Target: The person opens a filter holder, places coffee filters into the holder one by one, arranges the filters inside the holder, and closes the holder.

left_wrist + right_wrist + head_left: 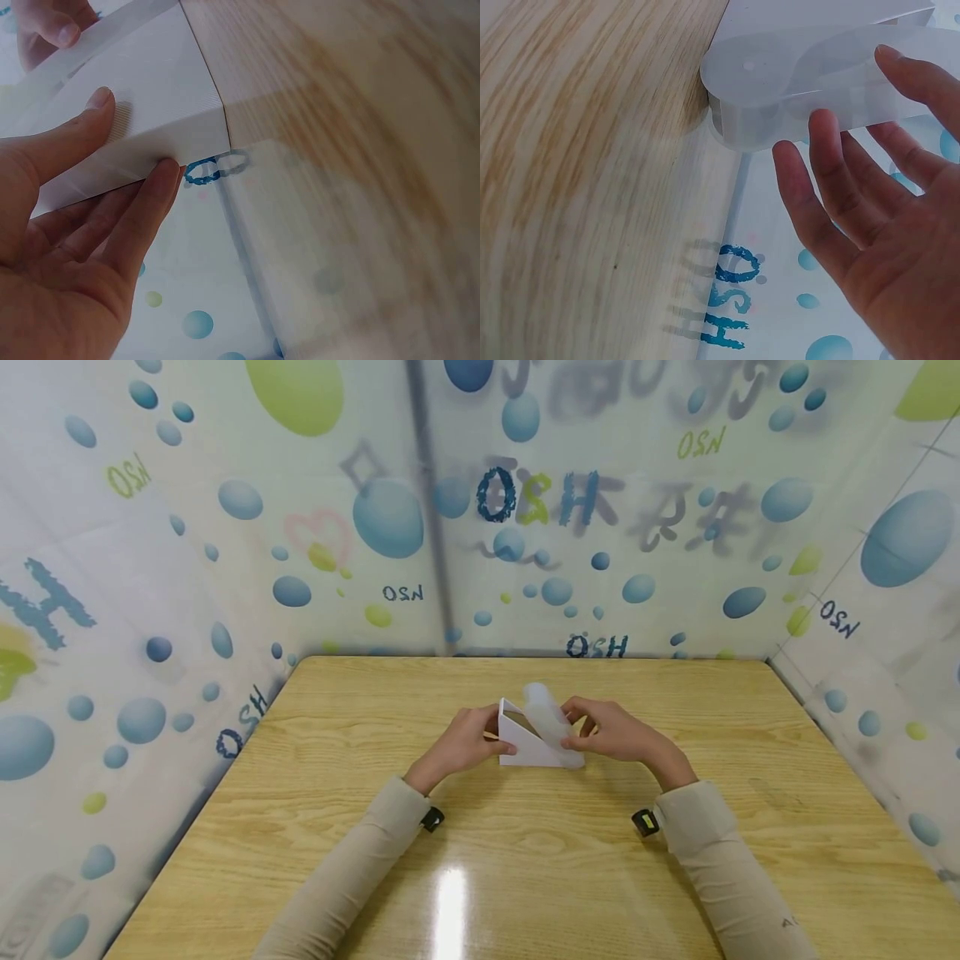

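A white box point(525, 753) with a slanted top edge stands on the table, its left end higher than its right. My left hand point(467, 743) grips that high end, thumb on the near side and fingers at the end face. A translucent plastic cover point(553, 722) with a rounded end tilts up at the right part of the box, leaving a brownish inside showing. My right hand point(618, 731) holds this cover between thumb and fingers. In the right wrist view, the rounded end of the cover point(757, 82) lies beyond the fingertips.
The wooden table point(337, 827) runs back to a printed curtain point(637, 543) with blue and green spots. More of this cloth hangs at both sides. Small black devices point(645, 822) sit at both wrists. A bright reflection lies on the near tabletop.
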{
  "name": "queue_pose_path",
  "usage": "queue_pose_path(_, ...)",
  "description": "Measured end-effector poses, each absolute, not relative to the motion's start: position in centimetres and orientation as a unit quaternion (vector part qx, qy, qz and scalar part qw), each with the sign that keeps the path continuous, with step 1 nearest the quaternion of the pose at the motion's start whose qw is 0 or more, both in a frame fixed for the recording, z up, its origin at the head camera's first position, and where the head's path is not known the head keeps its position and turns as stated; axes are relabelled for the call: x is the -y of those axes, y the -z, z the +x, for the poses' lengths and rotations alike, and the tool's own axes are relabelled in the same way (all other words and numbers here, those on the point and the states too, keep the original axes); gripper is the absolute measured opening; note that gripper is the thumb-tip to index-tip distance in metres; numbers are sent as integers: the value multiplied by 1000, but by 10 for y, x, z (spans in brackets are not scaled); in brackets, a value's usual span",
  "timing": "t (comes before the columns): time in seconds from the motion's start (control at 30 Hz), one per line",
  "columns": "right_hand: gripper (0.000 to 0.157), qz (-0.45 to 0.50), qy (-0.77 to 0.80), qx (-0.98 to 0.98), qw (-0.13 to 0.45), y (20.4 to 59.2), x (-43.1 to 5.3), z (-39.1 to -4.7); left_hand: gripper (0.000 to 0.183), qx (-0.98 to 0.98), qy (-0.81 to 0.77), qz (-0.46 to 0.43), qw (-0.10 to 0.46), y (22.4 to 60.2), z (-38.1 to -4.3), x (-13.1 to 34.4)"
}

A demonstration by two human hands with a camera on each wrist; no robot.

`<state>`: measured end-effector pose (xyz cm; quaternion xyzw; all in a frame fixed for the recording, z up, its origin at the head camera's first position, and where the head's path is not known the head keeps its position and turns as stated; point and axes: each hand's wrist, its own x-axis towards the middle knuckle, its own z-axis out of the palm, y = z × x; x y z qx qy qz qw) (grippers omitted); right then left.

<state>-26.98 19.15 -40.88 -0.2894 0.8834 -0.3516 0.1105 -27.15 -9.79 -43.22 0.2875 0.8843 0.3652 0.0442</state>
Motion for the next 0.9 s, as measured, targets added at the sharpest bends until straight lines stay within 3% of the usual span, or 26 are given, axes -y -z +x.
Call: queue_pose_path(0.9, 36, -300, 347, -882, 106, 410, -188, -269, 40, -882, -367, 291, 43, 432, -271, 98)
